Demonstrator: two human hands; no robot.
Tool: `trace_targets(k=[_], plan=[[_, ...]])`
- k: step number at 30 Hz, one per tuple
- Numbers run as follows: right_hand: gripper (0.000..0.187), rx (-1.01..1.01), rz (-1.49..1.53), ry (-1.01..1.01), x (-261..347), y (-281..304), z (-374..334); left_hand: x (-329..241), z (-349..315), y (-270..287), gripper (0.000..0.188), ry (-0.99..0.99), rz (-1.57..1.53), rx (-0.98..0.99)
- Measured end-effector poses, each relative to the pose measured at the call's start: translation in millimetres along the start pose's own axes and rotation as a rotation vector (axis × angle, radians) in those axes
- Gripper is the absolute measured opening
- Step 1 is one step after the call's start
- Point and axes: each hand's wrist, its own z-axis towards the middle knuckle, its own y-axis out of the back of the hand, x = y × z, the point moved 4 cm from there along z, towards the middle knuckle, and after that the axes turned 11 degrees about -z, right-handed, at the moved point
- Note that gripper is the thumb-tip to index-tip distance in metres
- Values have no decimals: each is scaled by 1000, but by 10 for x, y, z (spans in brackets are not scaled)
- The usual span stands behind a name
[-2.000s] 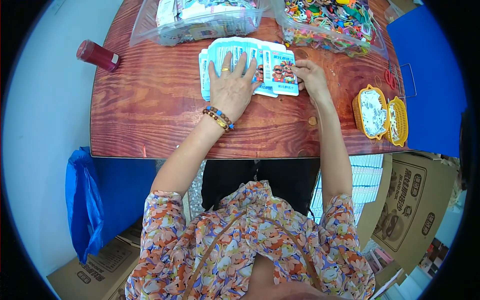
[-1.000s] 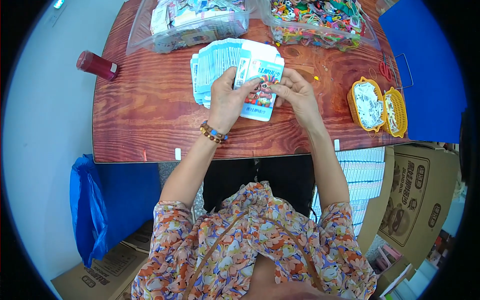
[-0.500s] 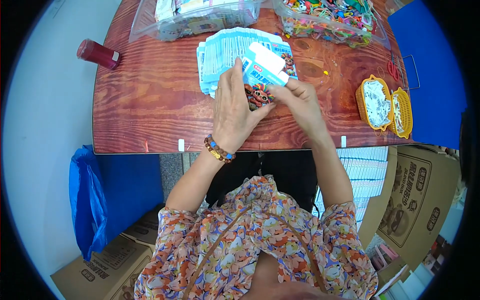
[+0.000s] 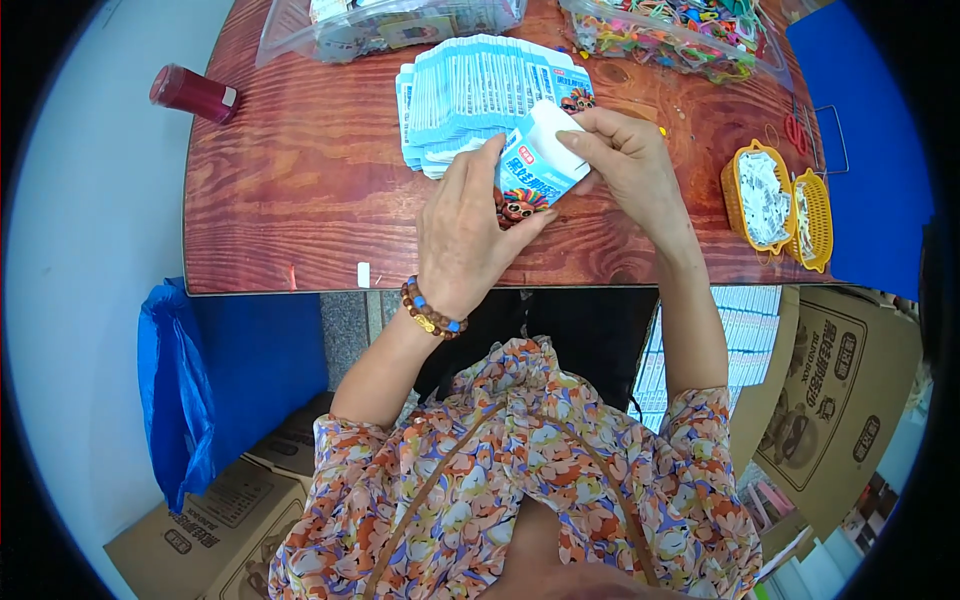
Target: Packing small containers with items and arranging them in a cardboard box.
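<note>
A small light-blue cardboard box (image 4: 527,176), printed with a cartoon figure, is held tilted over the table near its front edge. My left hand (image 4: 462,222) is closed around its lower part, thumb along the bottom and fingers along the left side. At the box's upper end, my right hand (image 4: 632,160) pinches the white flap between thumb and fingers. Just beyond lies a fanned stack of flat light-blue boxes (image 4: 475,95) of the same print. The inside of the held box is hidden.
Two clear plastic bins stand at the back, one with packets (image 4: 400,30), one with colourful small pieces (image 4: 670,40). Yellow baskets (image 4: 757,195) with white slips sit at the right, near red scissors (image 4: 795,133). A red cylindrical container (image 4: 195,93) is far left.
My right hand has moved up from the box's right side to its top flap. The box has shifted slightly towards me, away from the stack.
</note>
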Motion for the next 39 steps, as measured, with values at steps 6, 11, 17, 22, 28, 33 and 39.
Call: trace_targets(k=[6, 11, 17, 22, 28, 33, 39], plan=[[28, -163, 124, 78, 88, -41, -107, 82, 26, 38, 78, 47, -92, -126], [48, -366, 148, 286, -61, -395, -364, 88, 48, -78, 71, 137, -233, -190], [36, -232, 155, 211, -205, -325, -321, 265, -96, -98, 52, 363, -644, -148], [27, -124, 157, 269, -199, -196, -275, 186, -129, -38, 41, 438, -858, -31], [24, -74, 135, 396, -153, -93, -252, 129, -177, -92, 48, 213, -867, -73], [15, 11, 140, 353, -154, -57, -287, 169, -150, -99, 44, 262, -938, 34], [15, 49, 193, 316, -72, -39, -354, 150, -136, -108, 39, 346, -1074, 159]])
